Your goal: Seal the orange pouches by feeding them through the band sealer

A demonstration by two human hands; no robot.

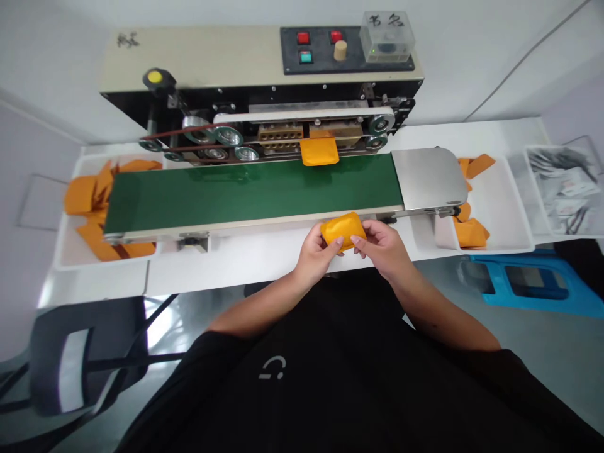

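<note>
An orange packet [343, 231] is held between my two hands, just in front of the belt's near edge. My left hand [317, 253] pinches its left side, thumb on top. On the right side, my right hand [383, 246] grips the packet with thumb and fingers closed. A second orange packet [319, 152] hangs at the sealing machine's [264, 60] front, its upper edge in the sealing band and its body over the green belt [250, 194].
At the left end, a white bin [68, 248] holds several orange packets. Another white bin [512, 201] with orange packets stands right of the metal plate [427, 178]. Farther right is a bin of small packets [569, 182]. A blue stool [542, 286] and dark chair [89, 352] stand below.
</note>
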